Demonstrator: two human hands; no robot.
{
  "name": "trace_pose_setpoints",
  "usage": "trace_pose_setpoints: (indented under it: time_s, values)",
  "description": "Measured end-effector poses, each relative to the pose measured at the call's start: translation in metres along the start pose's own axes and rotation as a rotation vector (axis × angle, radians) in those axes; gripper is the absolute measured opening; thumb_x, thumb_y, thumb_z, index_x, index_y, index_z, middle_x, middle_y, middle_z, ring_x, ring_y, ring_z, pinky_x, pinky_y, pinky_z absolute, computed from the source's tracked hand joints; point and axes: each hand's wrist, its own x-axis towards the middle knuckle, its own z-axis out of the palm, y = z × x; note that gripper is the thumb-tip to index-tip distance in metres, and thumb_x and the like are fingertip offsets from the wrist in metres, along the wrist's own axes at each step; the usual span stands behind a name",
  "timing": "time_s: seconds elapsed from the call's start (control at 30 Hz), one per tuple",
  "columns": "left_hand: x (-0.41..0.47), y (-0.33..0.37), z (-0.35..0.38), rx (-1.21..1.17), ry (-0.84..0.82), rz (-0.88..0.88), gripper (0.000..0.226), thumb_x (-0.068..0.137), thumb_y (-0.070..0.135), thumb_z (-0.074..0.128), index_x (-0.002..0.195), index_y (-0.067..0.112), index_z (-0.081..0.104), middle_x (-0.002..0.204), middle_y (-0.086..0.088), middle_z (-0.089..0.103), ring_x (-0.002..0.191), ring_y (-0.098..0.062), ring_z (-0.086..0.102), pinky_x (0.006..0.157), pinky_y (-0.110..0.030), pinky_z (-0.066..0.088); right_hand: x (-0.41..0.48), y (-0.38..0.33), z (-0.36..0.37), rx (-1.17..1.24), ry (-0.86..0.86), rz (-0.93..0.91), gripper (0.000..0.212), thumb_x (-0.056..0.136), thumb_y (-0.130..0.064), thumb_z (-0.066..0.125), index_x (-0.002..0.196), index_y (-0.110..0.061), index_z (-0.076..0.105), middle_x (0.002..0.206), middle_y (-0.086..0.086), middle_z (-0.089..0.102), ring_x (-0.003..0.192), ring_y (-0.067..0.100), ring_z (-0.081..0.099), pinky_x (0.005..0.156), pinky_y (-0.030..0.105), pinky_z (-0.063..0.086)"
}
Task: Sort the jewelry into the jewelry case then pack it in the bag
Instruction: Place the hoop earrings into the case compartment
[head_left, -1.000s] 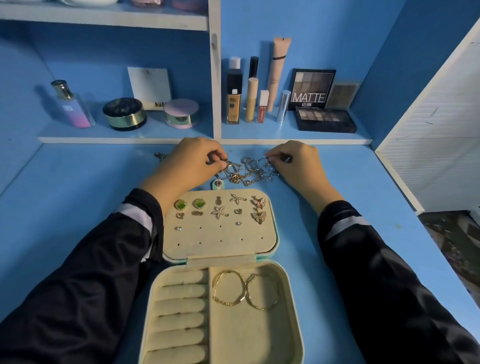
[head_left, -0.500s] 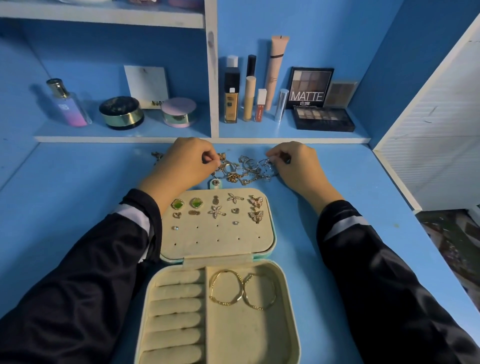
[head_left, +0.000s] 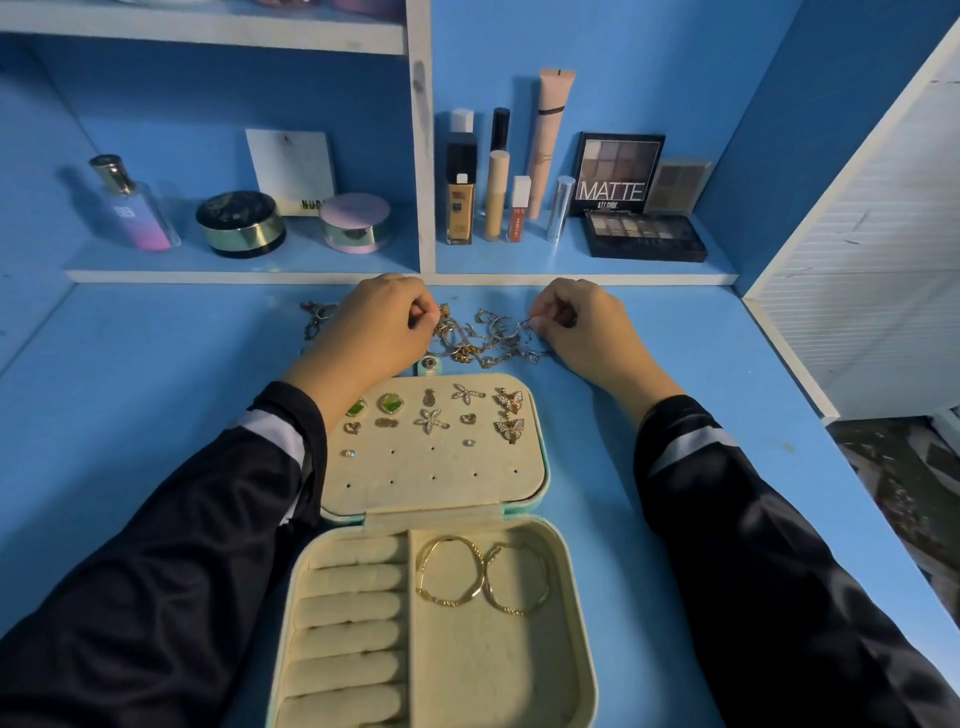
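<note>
Presently in hand: loose jewelry (head_left: 488, 344), a tangled heap of gold and silver chains, rings and small loops, lying on the blue table (head_left: 156, 395) just beyond the far edge of the jewelry case (head_left: 441, 491).
Left hand (head_left: 371, 332): fingers curled, tips drawn together at the heap's left edge; whether a piece sits between them cannot be told.
Right hand (head_left: 584, 332): thumb and forefinger pinch a thin silver loop at the heap's right edge.
Case, lid panel: open flat, set with stud earrings (head_left: 431, 420) in its upper rows; lower holes vacant.
Case, base: two gold hoops (head_left: 484, 571) touching in the right compartment; ring rolls (head_left: 348, 613) on the left hold nothing.
Strays: a few small pieces (head_left: 314, 318) left of the left hand, apart from the heap.
Bag: not in view.
Handling, judged: very light, thin and slippery; chains limp and likely to snag on each other, so a lifted piece may drag its neighbours.
Hold, judged: fingertip pinch on one rigid ring or loop at the heap's outer edge, the other hand pinning the rest.
Risk, judged: a sharp tug may kink a fine chain or scatter small pieces.
Progress, judged: sorting partly done; packing not begun.
</note>
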Motion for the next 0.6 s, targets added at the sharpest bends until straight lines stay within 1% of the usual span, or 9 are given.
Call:
trace_pose_setpoints:
  time_s: [0.07, 0.17, 0.3, 0.4, 0.43, 0.5, 0.53, 0.57, 0.6]
  values:
    - [-0.0005, 0.0014, -0.0012, -0.006, 0.019, 0.019, 0.011, 0.094, 0.016, 0.058, 0.097, 0.011, 0.068, 0.098, -0.001, 0.062, 0.082, -0.015, 0.057, 0.073, -0.027, 0.044, -0.0003, 0.0003, 0.0003, 0.007, 0.005, -0.010, 0.015, 0.085, -0.004, 0.066, 0.080, -0.017, 0.061, 0.088, 0.008, 0.061, 0.068, 0.007, 0.047, 0.058, 0.005, 0.035]
    - [-0.0020, 0.0032, -0.0021, -0.024, 0.045, 0.047, 0.009, 0.096, 0.018, 0.057, 0.099, 0.014, 0.065, 0.097, 0.004, 0.058, 0.084, -0.013, 0.054, 0.074, -0.025, 0.041, -0.0021, -0.0001, 0.0009, 0.048, 0.034, -0.024, 0.013, 0.085, -0.005, 0.065, 0.080, -0.016, 0.063, 0.086, 0.010, 0.061, 0.070, 0.012, 0.048, 0.060, 0.008, 0.036]
    - [-0.0024, 0.0045, -0.0020, -0.067, 0.086, 0.092, 0.009, 0.097, 0.016, 0.058, 0.101, 0.012, 0.065, 0.098, 0.003, 0.060, 0.087, -0.017, 0.058, 0.074, -0.027, 0.045, -0.0021, -0.0001, 0.0014, 0.068, 0.087, -0.042, 0.007, 0.084, -0.008, 0.064, 0.081, -0.014, 0.065, 0.083, 0.011, 0.064, 0.073, 0.018, 0.052, 0.061, 0.014, 0.038]
    - [-0.0030, 0.0059, -0.0033, -0.113, 0.143, 0.141, 0.009, 0.096, 0.015, 0.059, 0.100, 0.011, 0.066, 0.098, 0.003, 0.063, 0.086, -0.013, 0.058, 0.069, -0.016, 0.042, -0.0023, 0.0000, 0.0015, 0.109, 0.122, -0.040, 0.004, 0.086, -0.011, 0.067, 0.082, -0.013, 0.066, 0.080, 0.011, 0.065, 0.071, 0.021, 0.055, 0.062, 0.017, 0.041]
    - [-0.0030, 0.0060, -0.0032, -0.126, 0.159, 0.162, 0.008, 0.096, 0.015, 0.059, 0.100, 0.012, 0.066, 0.098, 0.002, 0.065, 0.086, -0.013, 0.059, 0.071, -0.016, 0.045, -0.0025, -0.0002, 0.0013, 0.122, 0.132, -0.038, 0.004, 0.086, -0.011, 0.067, 0.082, -0.012, 0.066, 0.079, 0.011, 0.065, 0.070, 0.020, 0.054, 0.062, 0.016, 0.041]
    - [-0.0024, 0.0053, -0.0023, -0.145, 0.194, 0.202, 0.009, 0.096, 0.015, 0.060, 0.100, 0.011, 0.068, 0.099, 0.000, 0.067, 0.087, -0.012, 0.061, 0.078, -0.024, 0.051, -0.0028, -0.0009, 0.0010, 0.139, 0.148, -0.032, 0.004, 0.086, -0.011, 0.069, 0.083, -0.010, 0.067, 0.077, 0.008, 0.065, 0.066, 0.014, 0.051, 0.060, 0.012, 0.039]
    - [-0.0018, 0.0049, -0.0020, -0.156, 0.209, 0.214, 0.011, 0.096, 0.015, 0.061, 0.102, 0.011, 0.069, 0.099, 0.000, 0.067, 0.086, -0.012, 0.061, 0.080, -0.024, 0.051, -0.0029, -0.0016, 0.0006, 0.150, 0.157, -0.028, 0.003, 0.086, -0.010, 0.070, 0.084, -0.010, 0.068, 0.076, 0.006, 0.065, 0.066, 0.012, 0.050, 0.059, 0.010, 0.040]
    - [-0.0015, 0.0048, -0.0016, -0.169, 0.221, 0.221, 0.013, 0.096, 0.014, 0.061, 0.104, 0.011, 0.070, 0.099, 0.002, 0.065, 0.086, -0.010, 0.060, 0.080, -0.019, 0.050, -0.0030, -0.0023, 0.0006, 0.163, 0.168, -0.023, 0.003, 0.086, -0.010, 0.070, 0.084, -0.010, 0.069, 0.075, 0.004, 0.064, 0.066, 0.011, 0.051, 0.060, 0.009, 0.040]
    - [-0.0012, 0.0051, -0.0017, -0.181, 0.230, 0.228, 0.015, 0.096, 0.013, 0.061, 0.106, 0.011, 0.071, 0.098, 0.004, 0.063, 0.083, -0.007, 0.059, 0.079, -0.011, 0.047, -0.0032, -0.0029, 0.0002, 0.180, 0.181, -0.016, 0.001, 0.086, -0.011, 0.070, 0.085, -0.011, 0.070, 0.075, 0.001, 0.063, 0.067, 0.011, 0.052, 0.061, 0.009, 0.040]
